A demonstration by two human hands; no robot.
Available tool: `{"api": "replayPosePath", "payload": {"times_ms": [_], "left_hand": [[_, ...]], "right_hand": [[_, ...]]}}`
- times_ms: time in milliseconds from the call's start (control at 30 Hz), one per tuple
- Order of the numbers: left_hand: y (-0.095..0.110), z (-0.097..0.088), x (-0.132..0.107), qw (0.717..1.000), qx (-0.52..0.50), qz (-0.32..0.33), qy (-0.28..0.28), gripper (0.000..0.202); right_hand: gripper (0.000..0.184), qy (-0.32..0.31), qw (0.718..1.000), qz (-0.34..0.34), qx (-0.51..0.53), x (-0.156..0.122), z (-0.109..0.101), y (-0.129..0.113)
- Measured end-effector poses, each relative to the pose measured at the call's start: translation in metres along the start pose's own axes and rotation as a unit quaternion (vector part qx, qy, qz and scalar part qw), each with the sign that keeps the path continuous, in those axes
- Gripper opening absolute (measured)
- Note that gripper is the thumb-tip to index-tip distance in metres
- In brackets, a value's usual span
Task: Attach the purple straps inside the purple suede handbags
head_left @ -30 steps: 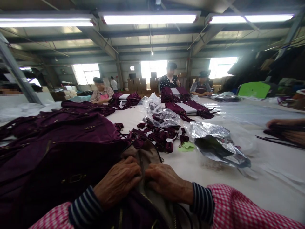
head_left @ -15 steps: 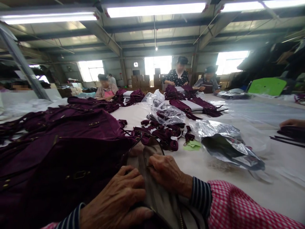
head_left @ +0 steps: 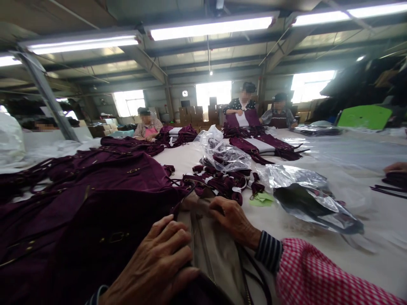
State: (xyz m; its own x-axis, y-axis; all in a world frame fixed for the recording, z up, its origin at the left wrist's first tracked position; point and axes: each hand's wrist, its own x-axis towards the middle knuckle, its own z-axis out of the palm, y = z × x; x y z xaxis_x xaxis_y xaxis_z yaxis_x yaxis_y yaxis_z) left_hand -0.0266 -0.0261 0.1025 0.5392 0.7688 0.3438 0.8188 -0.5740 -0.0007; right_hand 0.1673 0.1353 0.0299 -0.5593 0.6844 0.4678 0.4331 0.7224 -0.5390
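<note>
A dark purple bag [head_left: 127, 220] lies in front of me with its zipped mouth open, showing a grey-beige lining [head_left: 219, 254] with an inner zip. My left hand [head_left: 162, 258] is closed over the near edge of the mouth, its thumb along the brass zipper teeth. On the far side, my right hand [head_left: 235, 220] is closed with curled fingers on the upper part of the lining; its fingertips are partly hidden. A buckle shows on the bag's dark outer face.
More purple bags [head_left: 127, 171] are heaped at left. Bundled purple straps [head_left: 219, 182], clear plastic bags [head_left: 213, 148], green paper [head_left: 261, 199] and a silver plastic pouch [head_left: 314, 207] lie beyond my hands. Co-workers [head_left: 243, 103] stand across the white table [head_left: 254, 228]; another person's hand [head_left: 396, 167] is at right.
My right hand has shifted slightly up and right along the lining, and the bag's mouth shows wider. The view has tilted up a little. A co-worker opposite has raised a purple bag.
</note>
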Motion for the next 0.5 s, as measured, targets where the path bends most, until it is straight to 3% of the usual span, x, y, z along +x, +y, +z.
{"api": "replayPosePath", "payload": {"times_ms": [100,333,433,500], "left_hand": [[-0.006,0.007,-0.010,0.999,0.023,-0.016,0.033,0.008],[-0.016,0.010,-0.030,0.991,0.051,-0.083,0.088,0.021],[-0.016,0.007,-0.038,0.987,0.073,-0.114,0.090,0.036],[-0.012,0.011,-0.040,0.984,0.077,-0.134,0.083,0.046]], "right_hand": [[0.012,0.016,0.997,0.045,0.067,-0.009,-0.008,0.002],[0.020,0.024,0.994,0.096,0.040,-0.024,-0.016,-0.003],[0.024,-0.018,0.987,0.142,0.073,-0.027,-0.019,0.002],[0.028,-0.056,0.966,0.209,0.142,-0.027,-0.022,0.003]]}}
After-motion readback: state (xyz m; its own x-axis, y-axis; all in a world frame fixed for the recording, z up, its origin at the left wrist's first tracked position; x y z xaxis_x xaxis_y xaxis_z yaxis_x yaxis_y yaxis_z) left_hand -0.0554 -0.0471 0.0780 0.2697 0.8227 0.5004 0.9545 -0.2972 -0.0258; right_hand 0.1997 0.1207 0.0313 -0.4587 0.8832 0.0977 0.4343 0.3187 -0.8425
